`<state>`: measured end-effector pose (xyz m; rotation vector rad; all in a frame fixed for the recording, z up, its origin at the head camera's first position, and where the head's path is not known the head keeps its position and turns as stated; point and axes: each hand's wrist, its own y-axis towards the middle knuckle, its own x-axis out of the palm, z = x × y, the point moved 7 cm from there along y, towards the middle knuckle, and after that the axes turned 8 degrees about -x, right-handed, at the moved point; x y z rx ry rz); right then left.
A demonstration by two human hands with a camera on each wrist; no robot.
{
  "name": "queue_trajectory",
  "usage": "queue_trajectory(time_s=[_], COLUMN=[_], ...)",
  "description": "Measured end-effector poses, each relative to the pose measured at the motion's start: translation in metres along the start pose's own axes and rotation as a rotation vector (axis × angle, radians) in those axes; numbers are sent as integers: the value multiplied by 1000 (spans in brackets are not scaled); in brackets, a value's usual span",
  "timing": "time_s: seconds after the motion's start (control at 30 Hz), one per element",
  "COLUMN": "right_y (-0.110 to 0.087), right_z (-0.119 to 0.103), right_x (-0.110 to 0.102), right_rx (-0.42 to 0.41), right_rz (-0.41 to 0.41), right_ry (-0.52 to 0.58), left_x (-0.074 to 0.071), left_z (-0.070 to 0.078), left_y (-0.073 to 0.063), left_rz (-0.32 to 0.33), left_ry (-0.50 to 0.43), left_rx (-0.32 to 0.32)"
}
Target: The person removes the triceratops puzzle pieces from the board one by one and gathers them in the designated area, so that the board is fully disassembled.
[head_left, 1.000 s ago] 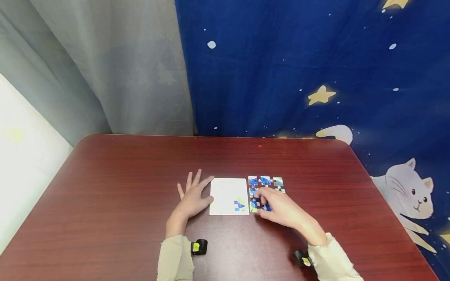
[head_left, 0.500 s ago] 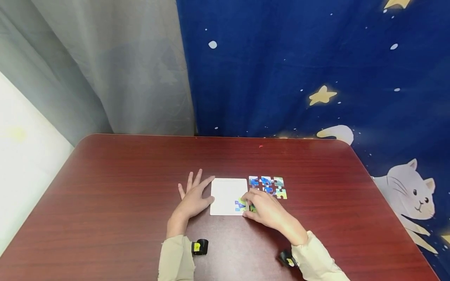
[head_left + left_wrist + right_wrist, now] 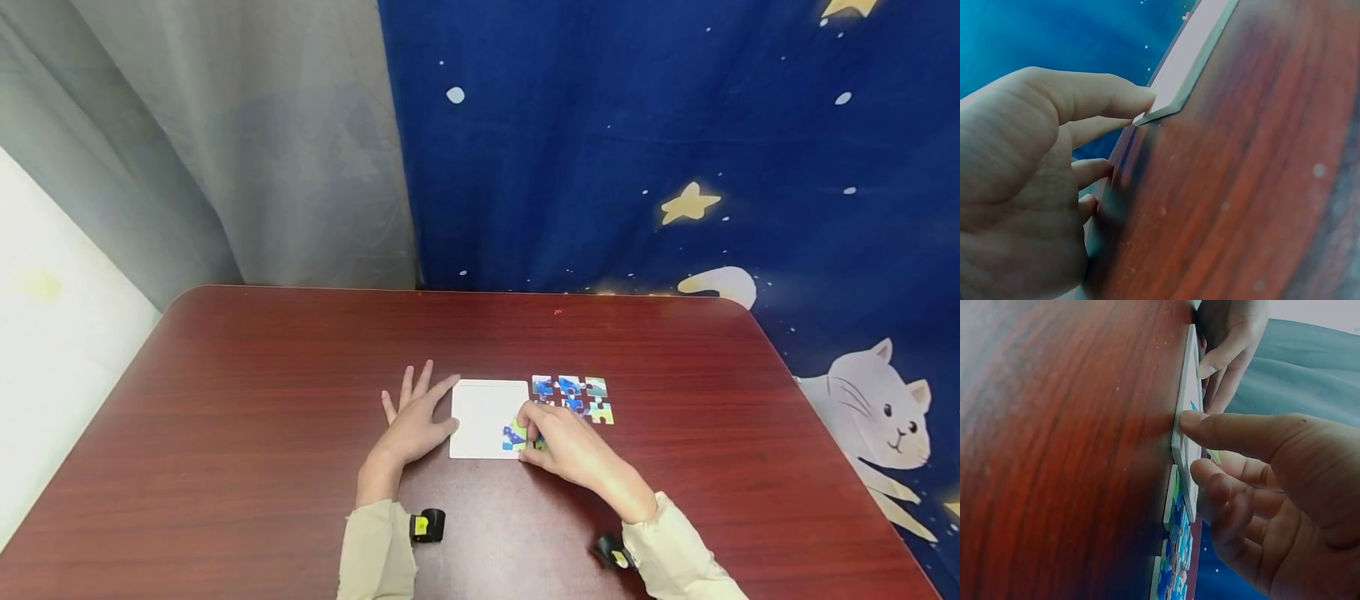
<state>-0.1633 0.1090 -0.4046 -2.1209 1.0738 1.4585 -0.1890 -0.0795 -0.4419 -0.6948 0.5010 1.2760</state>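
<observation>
A flat white square puzzle board (image 3: 476, 408) lies on the table, with a small coloured patch (image 3: 513, 437) of blue, purple and green pieces at its lower right. My left hand (image 3: 411, 435) rests at its left edge with fingers spread; thumb and index fingertips touch the board. At the right side my right hand (image 3: 573, 446) has thumb and curled fingers over the board's edge. In the right wrist view a green corner of a jigsaw piece (image 3: 1214, 455) shows at those fingers, the rest hidden behind them. The right thumb (image 3: 1194, 420) lies on the board's rim.
Several loose jigsaw pieces (image 3: 570, 386) lie in rows right of the board, some partly covered by the right hand. A dark red wooden table (image 3: 285, 375) reaches back to a grey curtain (image 3: 315, 167) and a blue starry curtain (image 3: 540, 150).
My right hand has moved left from the loose pieces onto the board's right side, bringing a jigsaw piece from the front row. The left hand has stayed in place.
</observation>
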Motion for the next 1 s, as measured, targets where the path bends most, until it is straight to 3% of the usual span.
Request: queue_trajectory(time_s=[0.23, 0.47, 0.7, 1.0], right_y=[-9, -44, -77, -87], right_z=[13, 51, 77, 88], right_x=[-27, -55, -46, -28], right_rx=[-4, 94, 160, 183], right_rz=[61, 86, 58, 26], right_ry=[14, 95, 193, 220], left_x=[0, -1, -3, -4], left_z=[0, -2, -6, -7], left_y=[0, 1, 1, 1], left_rz=[-3, -3, -2, -14], left_ry=[-2, -8, -12, -24], left_rx=[1, -3, -9, -3])
